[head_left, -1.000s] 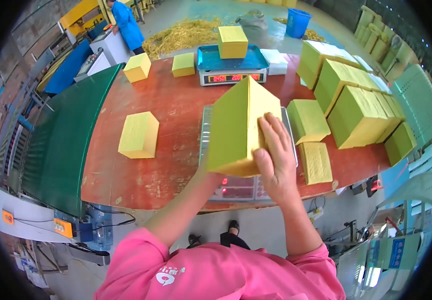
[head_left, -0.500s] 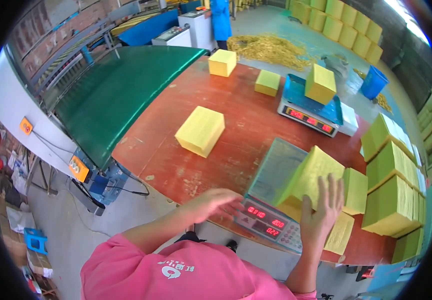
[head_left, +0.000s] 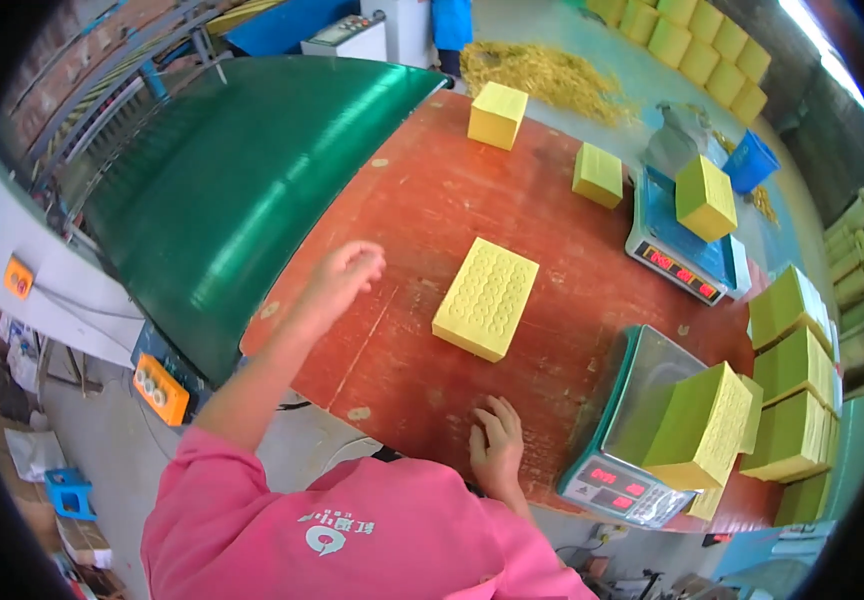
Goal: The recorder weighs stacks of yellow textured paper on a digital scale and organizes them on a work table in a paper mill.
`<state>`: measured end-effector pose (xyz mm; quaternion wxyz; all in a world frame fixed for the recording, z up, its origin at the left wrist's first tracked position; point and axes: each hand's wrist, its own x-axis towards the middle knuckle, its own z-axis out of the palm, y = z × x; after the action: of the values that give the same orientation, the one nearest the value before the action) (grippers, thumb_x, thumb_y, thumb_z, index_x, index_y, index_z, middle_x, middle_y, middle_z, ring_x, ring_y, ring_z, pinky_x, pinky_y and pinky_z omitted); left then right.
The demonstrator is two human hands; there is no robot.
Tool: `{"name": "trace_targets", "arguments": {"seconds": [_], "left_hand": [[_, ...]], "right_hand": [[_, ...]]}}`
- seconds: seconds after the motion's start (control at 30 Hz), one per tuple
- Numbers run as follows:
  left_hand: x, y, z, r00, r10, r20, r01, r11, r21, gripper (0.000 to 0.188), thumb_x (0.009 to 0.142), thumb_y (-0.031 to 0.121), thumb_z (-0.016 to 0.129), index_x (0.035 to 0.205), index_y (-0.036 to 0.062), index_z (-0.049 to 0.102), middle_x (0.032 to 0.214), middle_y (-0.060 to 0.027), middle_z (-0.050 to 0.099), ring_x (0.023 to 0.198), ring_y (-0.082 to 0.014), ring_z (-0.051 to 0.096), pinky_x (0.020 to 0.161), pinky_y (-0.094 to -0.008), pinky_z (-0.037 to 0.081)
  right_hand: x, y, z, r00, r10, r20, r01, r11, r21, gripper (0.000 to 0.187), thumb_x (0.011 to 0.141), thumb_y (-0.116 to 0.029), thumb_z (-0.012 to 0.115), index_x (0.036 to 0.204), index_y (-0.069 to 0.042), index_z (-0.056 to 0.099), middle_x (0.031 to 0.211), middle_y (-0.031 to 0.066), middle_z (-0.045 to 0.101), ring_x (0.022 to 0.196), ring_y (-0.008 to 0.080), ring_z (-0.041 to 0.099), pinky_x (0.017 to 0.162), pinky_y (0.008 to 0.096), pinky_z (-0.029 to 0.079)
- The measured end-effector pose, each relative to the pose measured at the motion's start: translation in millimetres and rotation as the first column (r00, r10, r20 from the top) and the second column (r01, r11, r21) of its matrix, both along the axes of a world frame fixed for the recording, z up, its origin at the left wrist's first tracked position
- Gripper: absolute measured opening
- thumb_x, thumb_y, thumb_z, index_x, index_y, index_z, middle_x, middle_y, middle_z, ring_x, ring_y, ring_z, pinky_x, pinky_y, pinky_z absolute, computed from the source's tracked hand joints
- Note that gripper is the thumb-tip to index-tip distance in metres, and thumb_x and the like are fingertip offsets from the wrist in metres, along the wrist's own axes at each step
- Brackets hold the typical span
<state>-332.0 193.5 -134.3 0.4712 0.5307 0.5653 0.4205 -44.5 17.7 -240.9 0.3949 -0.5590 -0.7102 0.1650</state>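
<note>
The left hand (head_left: pixel 350 275), empty with fingers loosely open, hangs left of a yellow, ring-patterned rectangular paper block (head_left: pixel 490 295) lying untouched on the worn, red-painted tabletop (head_left: pixel 572 270). The right hand (head_left: pixel 497 442), empty and half-open, is nearer the body; whether its fingertips touch the tabletop is unclear.

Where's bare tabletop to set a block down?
Bare red table lies between the green belt and middle block, with the left hand over part of it, and between middle block and near scale. Crowded: the right end, where stacked blocks stand beside that scale.
</note>
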Motion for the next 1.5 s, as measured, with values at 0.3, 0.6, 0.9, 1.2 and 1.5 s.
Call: {"name": "trace_targets", "arguments": {"seconds": [0.3, 0.6, 0.9, 1.2, 1.5], "left_hand": [[17.1, 265.7, -6.2, 0.944, -0.011, -0.33, 0.125, 0.937, 0.326, 0.06, 0.092, 0.038, 0.064, 0.135, -0.001, 0.048, 0.135, -0.0201, 0.053, 0.128, -0.025, 0.049, 0.105, -0.0351, 0.039], [115.5, 160.1, -52.7, 0.419, -0.531, -0.737, 0.89, 0.402, 0.216, 0.055, 0.088, 0.032, 0.067, 0.13, 0.0008, 0.052, 0.132, -0.0184, 0.054, 0.123, -0.0345, 0.051, 0.105, -0.042, 0.039], [115.4, 143.1, -64.1, 0.553, -0.792, -0.258, 0.816, 0.578, -0.029, 0.055, 0.083, 0.031, 0.075, 0.122, -0.0015, 0.054, 0.11, -0.0106, 0.06, 0.098, -0.0198, 0.06, 0.085, -0.032, 0.049], [82.3, 96.7, -93.5, 0.913, -0.161, 0.374, 0.252, 0.945, -0.207, 0.05, 0.099, 0.038, 0.052, 0.135, 0.003, 0.047, 0.122, -0.0075, 0.056, 0.113, -0.0154, 0.052, 0.101, -0.0335, 0.04], [70.9, -47.3, -82.1, 0.921, -0.266, 0.287, 0.25, 0.964, 0.091, 0.063, 0.095, 0.019, 0.057, 0.146, -0.0047, 0.029, 0.145, -0.0175, 0.041, 0.136, -0.0257, 0.038, 0.113, -0.037, 0.027]], "right_hand": [[-19.9, 13.0, -1.2, 0.94, -0.192, 0.283, 0.231, 0.967, -0.112, 0.037, 0.079, -0.003, 0.062, 0.116, -0.002, 0.06, 0.132, 0.0151, 0.055, 0.126, 0.037, 0.048, 0.102, 0.0461, 0.039], [-17.8, 21.2, 0.2, 0.889, -0.238, 0.391, 0.327, 0.928, -0.178, 0.041, 0.077, -0.006, 0.061, 0.118, -0.006, 0.061, 0.131, 0.0115, 0.056, 0.124, 0.0329, 0.051, 0.1, 0.0456, 0.041], [-7.6, 22.9, 5.5, 0.906, -0.322, 0.275, 0.369, 0.918, -0.141, 0.035, 0.075, -0.004, 0.064, 0.11, -0.007, 0.064, 0.123, 0.0094, 0.06, 0.119, 0.0285, 0.055, 0.097, 0.0416, 0.045], [-5.5, 24.4, -1.7, 0.907, -0.412, -0.083, 0.399, 0.906, -0.14, 0.041, 0.082, -0.004, 0.063, 0.123, 0.0, 0.057, 0.13, 0.0146, 0.057, 0.124, 0.0308, 0.052, 0.101, 0.0427, 0.042], [-21.3, 119.2, 64.4, 0.733, -0.346, -0.586, 0.071, 0.896, -0.439, 0.06, 0.099, -0.024, 0.051, 0.149, 0.001, 0.028, 0.151, 0.02, 0.033, 0.135, 0.0287, 0.04, 0.109, 0.0377, 0.034]]}}
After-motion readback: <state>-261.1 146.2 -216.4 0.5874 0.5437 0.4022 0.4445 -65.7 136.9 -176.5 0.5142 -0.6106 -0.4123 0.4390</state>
